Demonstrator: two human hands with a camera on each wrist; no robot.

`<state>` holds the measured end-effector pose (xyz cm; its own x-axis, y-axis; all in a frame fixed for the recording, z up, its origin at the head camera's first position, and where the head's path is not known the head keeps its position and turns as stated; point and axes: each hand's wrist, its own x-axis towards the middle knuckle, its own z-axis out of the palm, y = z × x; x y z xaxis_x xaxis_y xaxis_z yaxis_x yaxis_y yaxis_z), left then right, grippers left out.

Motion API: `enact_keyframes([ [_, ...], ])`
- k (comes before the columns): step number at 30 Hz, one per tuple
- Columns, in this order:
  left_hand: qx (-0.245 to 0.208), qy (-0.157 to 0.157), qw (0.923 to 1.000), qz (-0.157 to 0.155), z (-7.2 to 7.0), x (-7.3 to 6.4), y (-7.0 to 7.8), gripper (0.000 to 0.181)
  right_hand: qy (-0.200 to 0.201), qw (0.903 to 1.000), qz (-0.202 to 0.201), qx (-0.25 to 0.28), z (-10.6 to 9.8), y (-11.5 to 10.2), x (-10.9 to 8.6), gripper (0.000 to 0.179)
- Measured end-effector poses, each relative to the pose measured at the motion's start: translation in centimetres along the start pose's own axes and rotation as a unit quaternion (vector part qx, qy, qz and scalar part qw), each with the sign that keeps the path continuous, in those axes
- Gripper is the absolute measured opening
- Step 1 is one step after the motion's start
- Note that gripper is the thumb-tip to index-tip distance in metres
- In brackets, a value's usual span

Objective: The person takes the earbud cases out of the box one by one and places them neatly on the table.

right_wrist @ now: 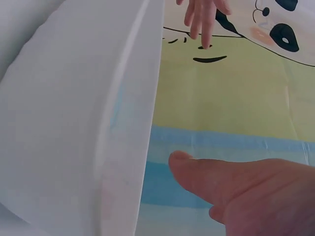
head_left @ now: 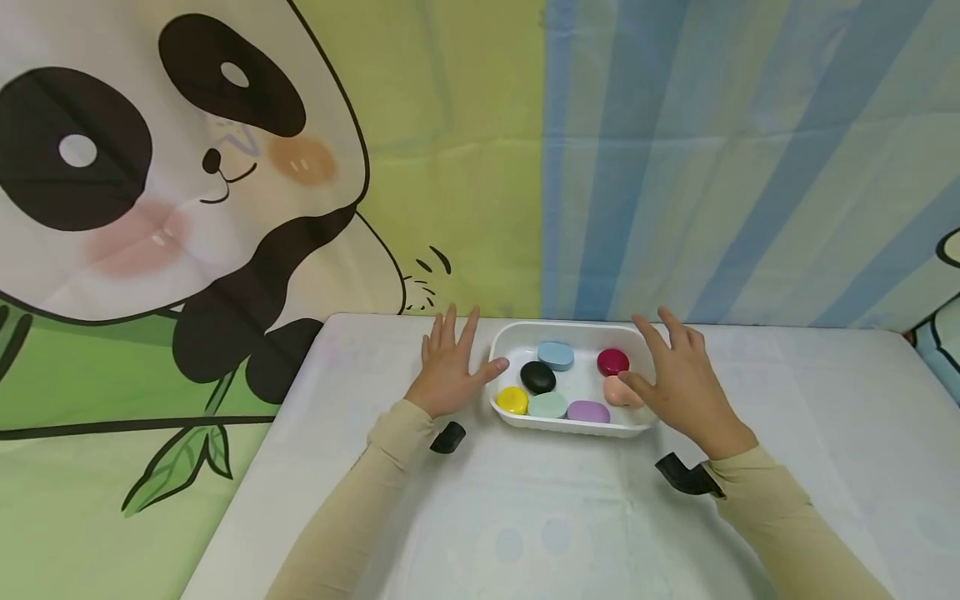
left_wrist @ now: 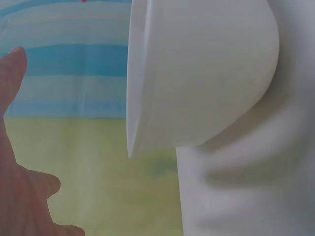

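Observation:
A white tray [head_left: 577, 427] stands on the table and holds several smooth, rounded pieces. Among them are a blue piece [head_left: 556, 356], a black piece [head_left: 537, 377], a red piece [head_left: 612, 362], a yellow piece [head_left: 512, 400], a pale green piece [head_left: 547, 406], a purple piece [head_left: 588, 412] and a pink piece [head_left: 619, 392]. My left hand [head_left: 450, 367] spreads its fingers by the tray's left end, thumb close to the rim. Over the right end hovers my right hand [head_left: 684, 383], fingers extended, its thumb overlapping the pink piece in the head view. Both hands hold nothing.
The table [head_left: 525, 517] wears a white cover. Behind it hangs a printed cloth [head_left: 457, 167] with a panda and blue stripes. Each wrist carries a black strap piece, one on the left [head_left: 448, 437] and one on the right [head_left: 688, 477].

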<state>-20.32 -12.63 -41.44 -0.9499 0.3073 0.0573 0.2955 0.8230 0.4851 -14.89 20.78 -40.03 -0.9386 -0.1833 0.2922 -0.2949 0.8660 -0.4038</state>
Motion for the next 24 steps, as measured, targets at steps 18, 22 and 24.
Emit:
enact_keyframes([
  [18,-0.032,-0.013,0.9994,0.009,2.4,-0.9,1.7,0.096,-0.077,0.9969,0.008,-0.015,1.5,-0.9,0.1,0.074],
  [22,-0.054,-0.017,0.9984,0.003,3.2,-1.2,2.0,0.098,-0.067,0.9973,0.0,-0.03,1.9,-1.0,-0.1,0.066],
  [24,-0.061,-0.014,0.998,-0.002,3.6,-1.3,2.1,0.099,-0.062,0.9973,-0.01,-0.039,2.2,-1.1,-0.1,0.063],
])
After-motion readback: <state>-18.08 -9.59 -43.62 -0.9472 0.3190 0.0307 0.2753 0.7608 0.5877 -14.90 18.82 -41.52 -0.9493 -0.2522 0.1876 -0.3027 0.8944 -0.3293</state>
